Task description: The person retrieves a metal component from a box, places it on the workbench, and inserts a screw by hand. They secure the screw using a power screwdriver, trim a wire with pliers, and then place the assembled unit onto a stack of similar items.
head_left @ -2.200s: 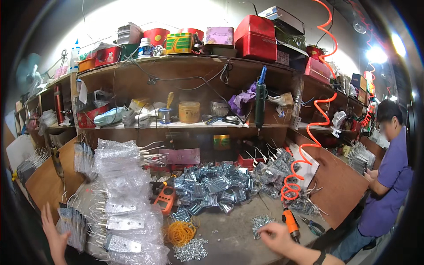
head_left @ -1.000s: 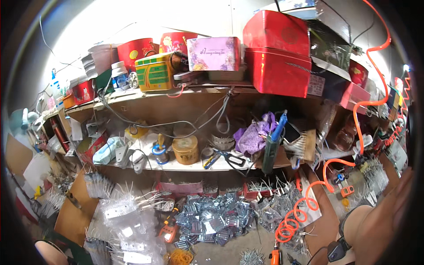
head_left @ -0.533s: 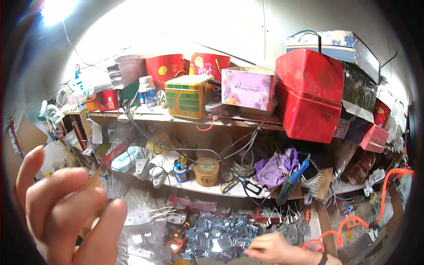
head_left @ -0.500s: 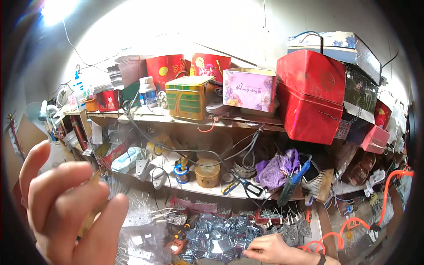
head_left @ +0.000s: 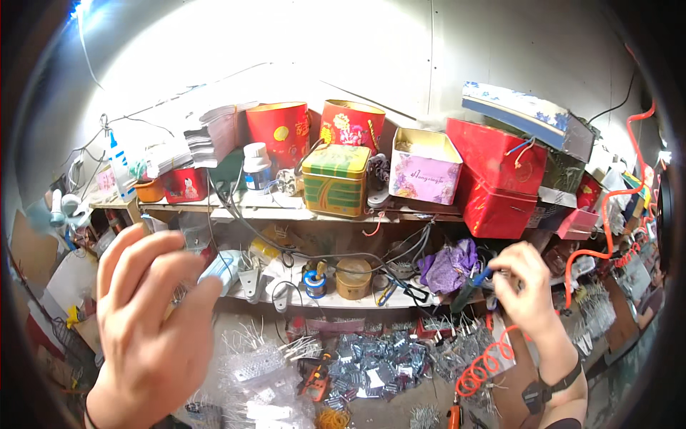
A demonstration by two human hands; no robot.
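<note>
Ahead of you stands the two-tier wooden shelf unit (head_left: pixel 271 202), with your grey workbench (head_left: pixel 364 413) beneath it. On the bench, left of centre, lies the stack of parts in bubble wrap (head_left: pixel 261 375); beside it, to the right, spreads the heap of small metal brackets (head_left: pixel 375 365). The orange coiled air hose (head_left: pixel 471 379) runs down the right side, and the big red box (head_left: pixel 496 207) sits on the upper shelf.

Your left hand (head_left: pixel 153 314) is raised at the left, its fingers wide and loosely bent, with nothing visible in it; the light-blue packet (head_left: pixel 223 268) shows just past your thumb. Your right hand (head_left: pixel 525 286) is up at lower-shelf height, fingers curved and thumb apart, with a modest gap between them.

The purple cloth (head_left: pixel 450 268) lies on that shelf. Next to it, tilted, is the dark green electric screwdriver (head_left: pixel 464 294), its blue end right at your right fingertips; whether they touch, I cannot tell. Smaller again are the blue solder spool (head_left: pixel 314 284) on the lower shelf and, on your right wrist, the black watch (head_left: pixel 534 397).
</note>
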